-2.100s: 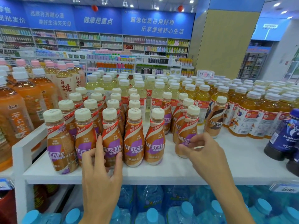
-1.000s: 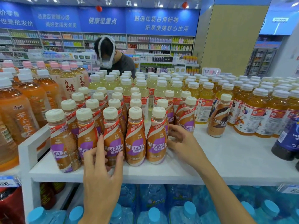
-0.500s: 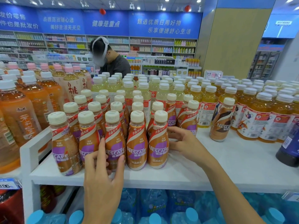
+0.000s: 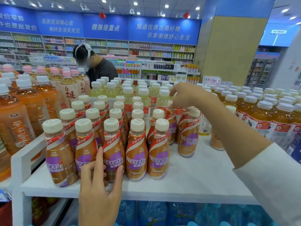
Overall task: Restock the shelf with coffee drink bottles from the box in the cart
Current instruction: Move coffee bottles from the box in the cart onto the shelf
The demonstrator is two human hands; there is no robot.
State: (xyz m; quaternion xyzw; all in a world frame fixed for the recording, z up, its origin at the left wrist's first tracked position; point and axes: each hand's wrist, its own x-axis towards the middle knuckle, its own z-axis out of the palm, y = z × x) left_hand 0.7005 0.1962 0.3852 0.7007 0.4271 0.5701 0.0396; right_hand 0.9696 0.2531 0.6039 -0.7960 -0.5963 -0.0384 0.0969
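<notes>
Five coffee bottles (image 4: 137,154) make up the front row on the white shelf (image 4: 203,175). They stand upright and shoulder to shoulder with labels facing you, and further rows of the same product stand close behind.

Your left hand (image 4: 99,191) is set against this row from below the shelf edge. Its forefinger lies up the left flank of the third bottle (image 4: 112,149) and its thumb bears on the lower right of that label, so the bottle sits clasped between them. The remaining fingers (image 4: 88,168) are curled against the label of the second bottle (image 4: 84,141).

Your right hand (image 4: 189,97), in a white sleeve (image 4: 268,180), reaches over the right end of the block. Its fingers are bent down and closed on the cap of the rear bottle (image 4: 171,126), with the forefinger raised clear. They also touch the cap of the outer bottle (image 4: 187,141), which stands slightly apart, to the right of the front row. A further bottle (image 4: 216,142) of like colour is partly hidden behind your right forearm.

Orange tea bottles (image 4: 19,121) fill the section left of the white divider (image 4: 21,160). Pale yellow drinks (image 4: 143,97) stand behind the coffee, and amber tea bottles (image 4: 263,118) crowd the right. Blue water bottles (image 4: 154,212) sit on the level below. A person in a dark top (image 4: 104,69) bends behind the display.
</notes>
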